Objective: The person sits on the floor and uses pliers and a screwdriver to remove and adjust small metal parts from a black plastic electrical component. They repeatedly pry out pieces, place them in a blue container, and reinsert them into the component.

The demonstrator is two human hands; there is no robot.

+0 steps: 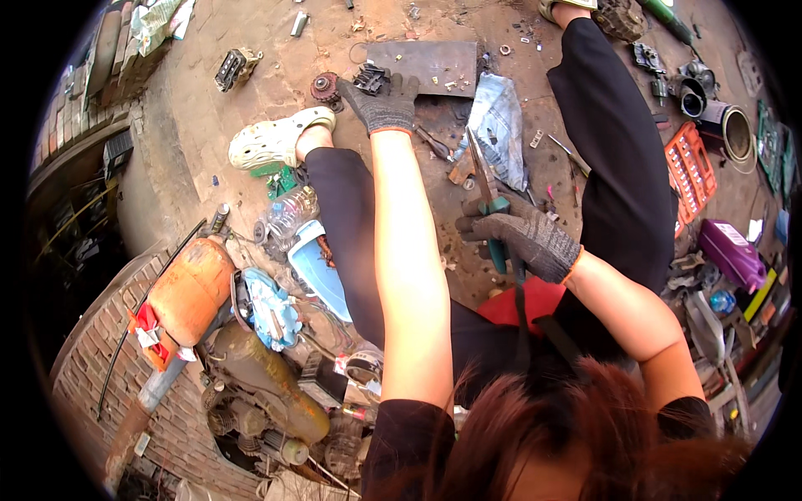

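Observation:
My left hand (380, 108), in a dark grey knit glove, reaches far forward over the ground. Its fingers grip a small black part with ridges (370, 79), partly hidden by the glove. Beside the thumb lies a rusty brown gear-like part (325, 86). My right hand (528, 240), gloved the same way, is closed around green-handled shears (481, 167). Their long metal blades point forward, away from me. Just past the blades lies a crumpled light blue denim cloth (495, 125). A dark-handled screwdriver (435, 144) rests between the two hands.
A flat grey metal plate (434, 65) lies ahead. On the right are an orange socket-set case (692, 171) and a purple jug (733, 253). To the left sit a blue basin (320, 271), a clear plastic bottle (290, 210) and an orange tank (190, 280).

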